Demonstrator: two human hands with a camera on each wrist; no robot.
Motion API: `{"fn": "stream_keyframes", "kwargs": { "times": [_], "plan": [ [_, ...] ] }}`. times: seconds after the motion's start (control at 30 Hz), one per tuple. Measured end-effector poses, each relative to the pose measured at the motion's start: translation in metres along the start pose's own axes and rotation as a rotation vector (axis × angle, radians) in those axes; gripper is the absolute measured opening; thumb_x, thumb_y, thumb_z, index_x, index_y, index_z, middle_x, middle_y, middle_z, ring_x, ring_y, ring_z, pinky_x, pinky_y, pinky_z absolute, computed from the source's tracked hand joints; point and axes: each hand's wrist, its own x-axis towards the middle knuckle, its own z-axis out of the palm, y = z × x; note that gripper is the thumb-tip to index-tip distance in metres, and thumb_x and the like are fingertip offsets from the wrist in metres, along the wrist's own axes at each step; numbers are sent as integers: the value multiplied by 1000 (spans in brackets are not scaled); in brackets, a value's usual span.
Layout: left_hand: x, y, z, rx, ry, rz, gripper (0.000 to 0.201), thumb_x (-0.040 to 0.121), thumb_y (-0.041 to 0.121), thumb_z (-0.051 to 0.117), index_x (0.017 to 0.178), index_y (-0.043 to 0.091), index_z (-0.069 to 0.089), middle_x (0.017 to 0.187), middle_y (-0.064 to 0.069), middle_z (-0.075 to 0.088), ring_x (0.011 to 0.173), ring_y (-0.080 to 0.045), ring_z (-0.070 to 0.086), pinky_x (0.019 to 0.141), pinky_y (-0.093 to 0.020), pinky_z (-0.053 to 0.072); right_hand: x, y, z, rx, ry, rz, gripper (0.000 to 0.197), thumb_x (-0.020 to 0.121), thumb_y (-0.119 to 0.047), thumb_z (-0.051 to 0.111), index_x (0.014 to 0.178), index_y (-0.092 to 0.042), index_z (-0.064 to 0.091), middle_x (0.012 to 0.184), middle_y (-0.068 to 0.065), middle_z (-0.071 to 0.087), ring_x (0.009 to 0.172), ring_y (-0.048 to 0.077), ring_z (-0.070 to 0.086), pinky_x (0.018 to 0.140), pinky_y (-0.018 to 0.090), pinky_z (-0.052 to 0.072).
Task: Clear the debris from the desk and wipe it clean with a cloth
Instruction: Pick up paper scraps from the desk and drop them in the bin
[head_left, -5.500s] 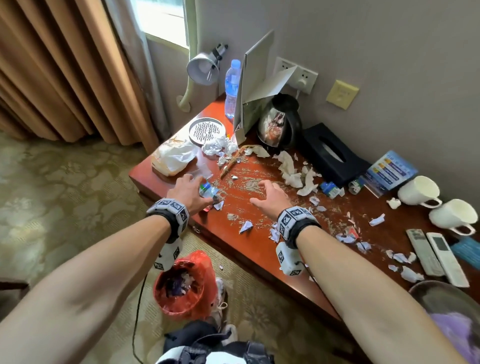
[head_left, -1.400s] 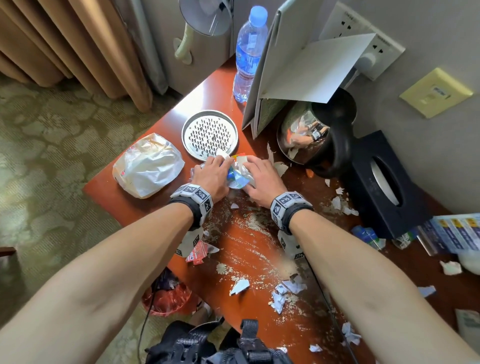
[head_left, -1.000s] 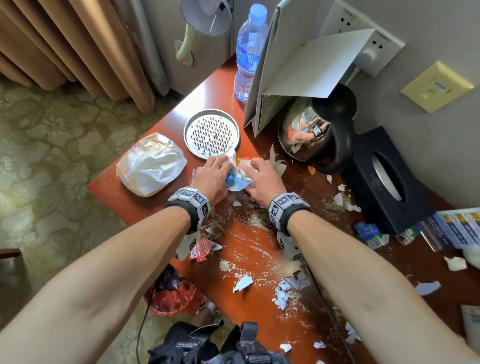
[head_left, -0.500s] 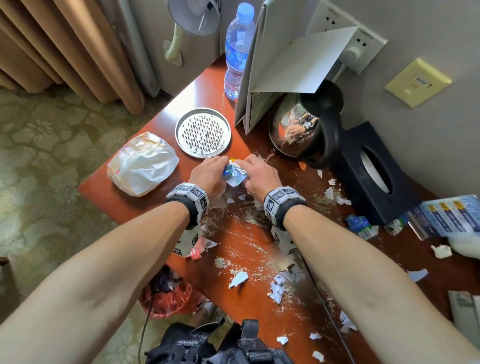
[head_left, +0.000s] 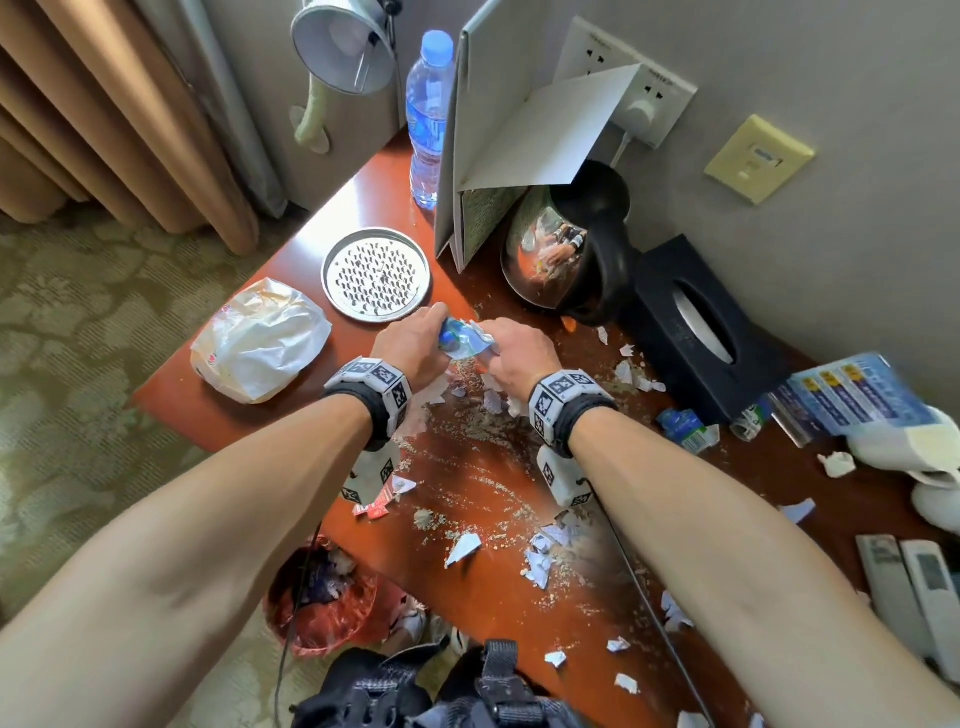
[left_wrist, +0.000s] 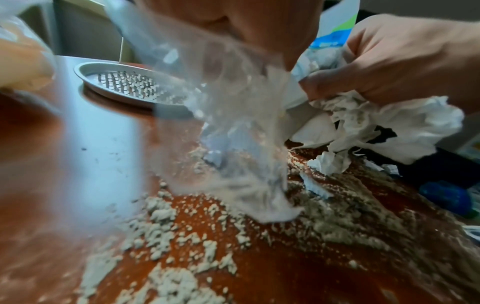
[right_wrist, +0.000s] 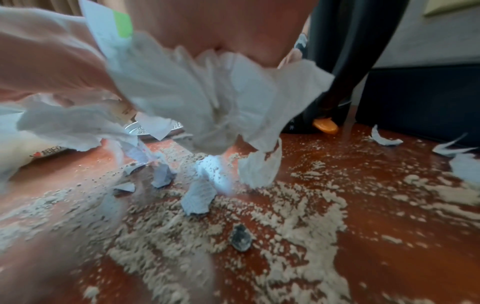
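A red-brown wooden desk (head_left: 332, 218) is standing against the wall, carrying a perforated metal dish (head_left: 375, 274), a white plastic bag (head_left: 260, 347), a water bottle (head_left: 429, 117), a kettle (head_left: 571, 249), a black tissue box (head_left: 696, 332) and two remotes (head_left: 914, 597). Grey crumbs (head_left: 467, 441) and torn paper scraps (head_left: 540, 556) are lying scattered across its middle.

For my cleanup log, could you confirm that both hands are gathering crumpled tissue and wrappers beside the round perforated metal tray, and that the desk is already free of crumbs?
Not quite: pale crumbs cover the red-brown desk, as the right wrist view shows; the rest holds.
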Motion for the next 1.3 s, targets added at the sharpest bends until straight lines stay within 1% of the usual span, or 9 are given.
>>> {"fn": "stream_keyframes", "kwargs": {
  "times": [0.13, 0.3, 0.47, 0.63, 0.8, 0.97, 1.1, 1.2, 1.3],
  "plan": [
    [-1, 11, 1, 1, 6, 52, 25, 89, 23, 58, 91, 20, 33, 93, -3, 51, 77, -27, 50, 68, -36, 43, -15, 6, -5, 5, 28, 41, 27, 97, -29, 50, 119, -16, 59, 112, 8, 61, 101, 35, 58, 78, 39, 42],
    [-5, 26, 2, 7, 3, 86, 22, 89, 20, 57, 89, 20, 35, 89, -2, 50, 76, -30, 53, 65, -36, 41, -35, 9, -13, 54, 66, 107, 29, 97, -36, 47, 114, -17, 60, 110, 7, 62, 99, 35, 59, 82, 43, 47],
    [-19, 42, 0, 6, -13, 131, 18, 88, 17, 55, 89, 18, 37, 88, -2, 52, 79, -31, 55, 72, -41, 48, -61, 9, -16, 73, 121, 170, 27, 97, -39, 48, 107, -16, 59, 104, 8, 61, 95, 35, 59, 76, 39, 43],
    [-38, 54, -3, -25, -16, 160, 19, 89, 21, 58, 90, 19, 39, 93, -4, 58, 79, -28, 54, 73, -41, 49, -93, 8, -15, 103, 132, 208, 24, 96, -39, 51, 100, -16, 58, 99, 7, 60, 93, 34, 59, 78, 40, 44],
    [-66, 60, -7, -61, -21, 173, 23, 88, 23, 62, 88, 17, 40, 89, -6, 59, 78, -28, 53, 66, -35, 42, -124, 0, -16, 114, 126, 197, 28, 97, -40, 50, 101, -14, 59, 100, 10, 63, 94, 33, 59, 80, 38, 44],
    [-106, 68, -8, -110, -17, 144, 24, 85, 21, 68, 91, 12, 46, 92, -8, 62, 79, -28, 52, 67, -34, 41, -160, -5, -7, 135, 134, 178, 34, 96, -43, 51, 105, -13, 62, 104, 14, 65, 96, 34, 60, 80, 38, 45],
    [-149, 71, -2, -128, 8, 118, 23, 85, 20, 67, 91, 13, 46, 87, -6, 57, 81, -30, 55, 66, -32, 40, -192, -15, 4, 171, 129, 154, 27, 95, -35, 53, 101, -12, 63, 101, 14, 66, 93, 33, 60, 76, 36, 44],
    [-183, 70, 1, -131, 59, 95, 23, 85, 22, 69, 94, 15, 48, 87, -1, 54, 78, -25, 51, 66, -31, 38, -210, -28, 12, 206, 121, 117, 19, 95, -28, 54, 85, -12, 59, 90, 12, 63, 85, 30, 57, 73, 34, 43],
    [-215, 58, 4, -146, 101, 43, 21, 85, 21, 68, 93, 16, 50, 87, 0, 57, 78, -24, 53, 66, -31, 41, -226, -48, 22, 227, 119, 65, 34, 95, -21, 54, 65, -24, 39, 80, 6, 53, 78, 24, 49, 70, 32, 36]
  ]
}}
